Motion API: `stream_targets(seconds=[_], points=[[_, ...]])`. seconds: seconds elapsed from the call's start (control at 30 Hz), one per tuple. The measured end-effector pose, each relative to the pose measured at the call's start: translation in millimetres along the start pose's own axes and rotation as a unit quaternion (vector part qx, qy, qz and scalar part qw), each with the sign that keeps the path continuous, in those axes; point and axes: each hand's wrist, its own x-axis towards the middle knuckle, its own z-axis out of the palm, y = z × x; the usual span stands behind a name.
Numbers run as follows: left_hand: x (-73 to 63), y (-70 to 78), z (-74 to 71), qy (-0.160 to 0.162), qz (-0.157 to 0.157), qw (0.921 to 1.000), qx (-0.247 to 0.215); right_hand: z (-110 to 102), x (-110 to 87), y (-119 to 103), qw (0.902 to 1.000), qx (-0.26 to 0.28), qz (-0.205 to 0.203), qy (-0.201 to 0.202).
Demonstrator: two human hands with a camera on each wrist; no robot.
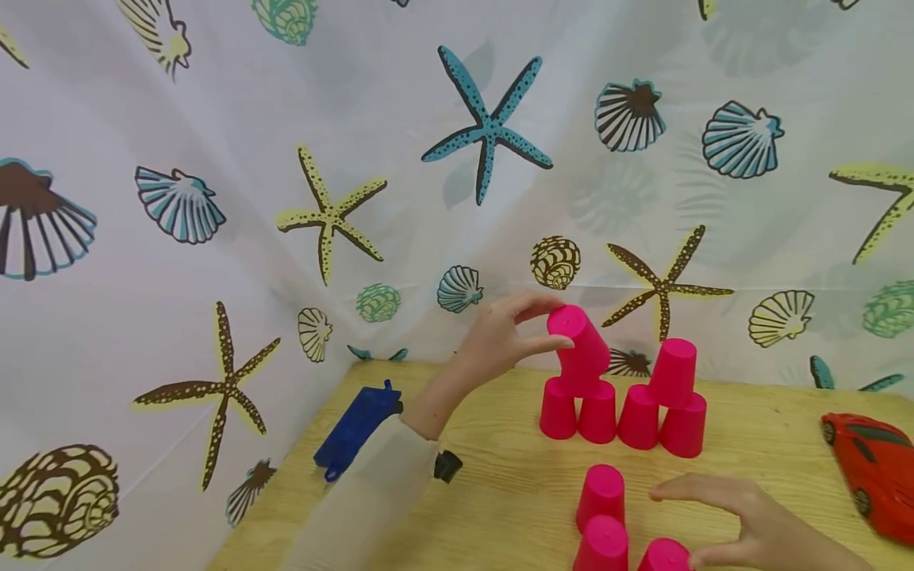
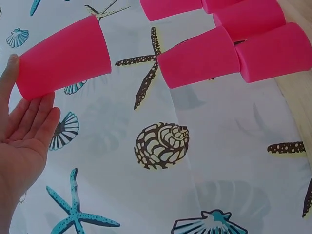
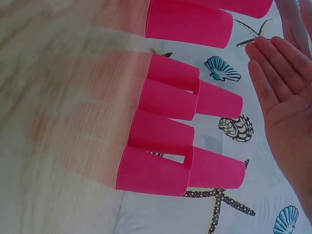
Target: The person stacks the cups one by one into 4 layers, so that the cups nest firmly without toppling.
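My left hand [image 1: 500, 333] holds a tilted pink cup [image 1: 571, 321] between thumb and fingers. In the left wrist view this held cup [image 2: 66, 58] is apart from the stacked ones. Just beneath and behind it is the left stack, a cup [image 3: 219, 100] on two upside-down cups [image 1: 558, 408]. Beside it stands a second stack, one cup [image 1: 673, 373] on two others [image 1: 683, 426]. Nearer me are more upside-down pink cups [image 1: 601, 496]. My right hand [image 1: 757, 515] hovers at their right, fingers extended; whether its thumb touches the nearest cup [image 1: 666, 555] is unclear.
A red toy car [image 1: 874, 468] lies at the right of the wooden table [image 1: 500, 507]. At the left, behind my forearm, are a blue plastic object [image 1: 357, 428] and a small black part [image 1: 447, 466]. A shell-patterned curtain [image 1: 400, 95] hangs behind and left.
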Motion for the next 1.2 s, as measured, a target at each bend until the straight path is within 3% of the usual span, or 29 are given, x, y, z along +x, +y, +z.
stream_targets(seconds=[0.17, 0.33, 0.5, 0.6, 0.9, 1.2], points=[[23.3, 1.4, 20.0, -0.021, -0.003, 0.9998, -0.004, 4.4, -1.6, -3.9, 0.9926, 0.073, 0.063, -0.074], [40.5, -1.0, 39.9, -0.056, -0.005, 0.9984, -0.006, 6.6, -0.8, -4.3, 0.9812, 0.119, 0.096, -0.117], [51.2, -4.6, 57.5, -0.099, -0.030, 0.9945, 0.012, 9.1, -2.0, -0.4, 0.9835, 0.124, 0.057, -0.119], [56.7, -5.6, 66.6, -0.120, -0.026, 0.9916, 0.039, 9.2, -3.1, 3.1, 0.9884, 0.104, 0.024, -0.108], [66.5, -12.9, 87.9, -0.170, -0.011, 0.9814, 0.089, 6.8, -4.1, 5.1, 0.9855, 0.108, 0.049, -0.122], [66.7, -25.1, 107.6, -0.190, 0.013, 0.9739, 0.124, 9.4, -5.8, 4.5, 0.9883, 0.105, 0.008, -0.111]])
